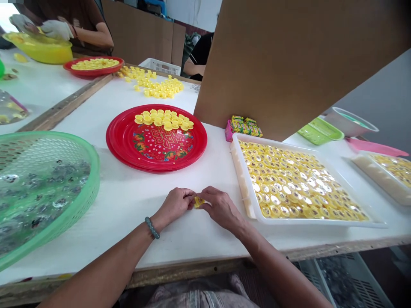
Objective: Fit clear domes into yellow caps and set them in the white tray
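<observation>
Head view, yellow piece: we have one small yellow piece (pixel 199 202) between our hands, just above the white table (pixel 180 244), between the red plate and the white tray.
Left hand: our left hand (pixel 175 206) is drawn in narrow, thumb and fingertips pinched at the near-left edge of the piece; a beaded bracelet (pixel 152 228) rings the wrist.
Right hand: our right hand (pixel 221 207) pinches the piece from the other side, thumb below and fingers curled over it.
Fingertip work: we judge the step in hand to be close two-handed handling of this single piece; our fingers cover much of it, so we cannot tell exactly how its parts sit.
Next move: it seems to call for a light, steady pinch from both hands, with the piece held level.
Red plate: beyond our hands, the red plate (pixel 120 141) bears yellow caps (pixel 167 119) grouped along its far side.
White tray: to our right, the white tray (pixel 308 221) holds close rows of yellow discs (pixel 289 184) with shiny faces.
Green basket: to our left, the green basket (pixel 95 171) holds clear, glossy pieces (pixel 48 201) with dark marks.
</observation>
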